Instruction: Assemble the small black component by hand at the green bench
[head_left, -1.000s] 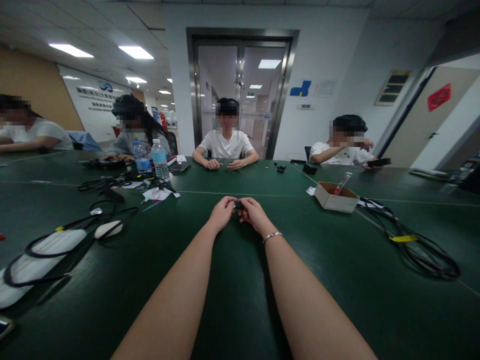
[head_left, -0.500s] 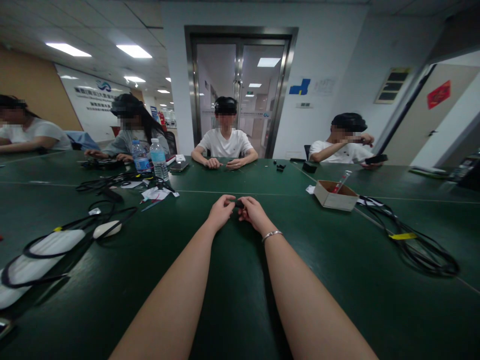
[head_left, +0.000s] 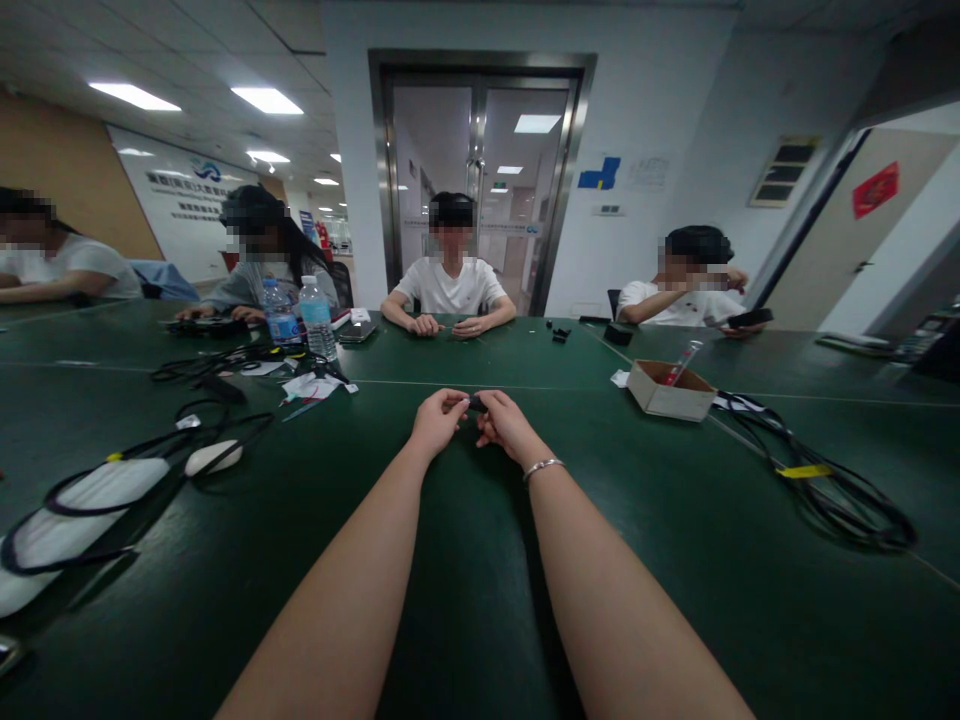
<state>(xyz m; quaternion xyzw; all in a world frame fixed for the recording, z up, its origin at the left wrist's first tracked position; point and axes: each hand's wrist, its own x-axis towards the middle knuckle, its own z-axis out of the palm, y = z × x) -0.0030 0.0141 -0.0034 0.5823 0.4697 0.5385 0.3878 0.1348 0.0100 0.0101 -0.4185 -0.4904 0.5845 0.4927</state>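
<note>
Over the green table [head_left: 465, 560], the left hand [head_left: 435, 420] and right hand [head_left: 504, 425] meet, fingers [head_left: 459, 403] of both pinched together on a small black piece [head_left: 475, 404], too small to identify.

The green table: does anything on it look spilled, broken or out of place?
Nothing looks spilled or broken. The table is untidy: loose black cables lie tangled at the right, more cables at the left. Both hands pinch a small black part, too small to identify.
</note>
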